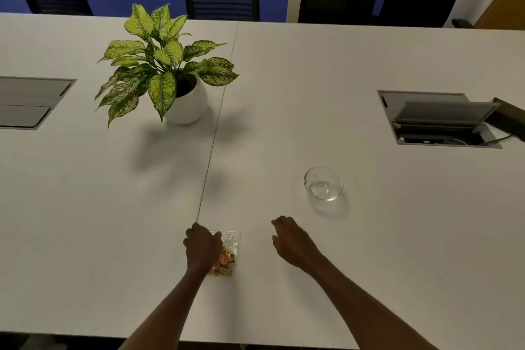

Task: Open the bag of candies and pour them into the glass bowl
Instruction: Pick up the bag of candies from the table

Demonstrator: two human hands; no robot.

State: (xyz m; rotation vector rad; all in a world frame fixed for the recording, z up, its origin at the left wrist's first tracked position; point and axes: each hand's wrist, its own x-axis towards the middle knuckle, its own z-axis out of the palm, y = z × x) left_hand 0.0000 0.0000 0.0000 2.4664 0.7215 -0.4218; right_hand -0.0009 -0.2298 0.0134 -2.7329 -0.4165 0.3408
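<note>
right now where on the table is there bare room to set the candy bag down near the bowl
Bare table lies right of the glass bowl, below the open cable box. Another bare strip runs between the bowl and the potted plant. It is crowded nearer the front edge, where the left hand covers the bag of candies and the right hand hovers.
</note>
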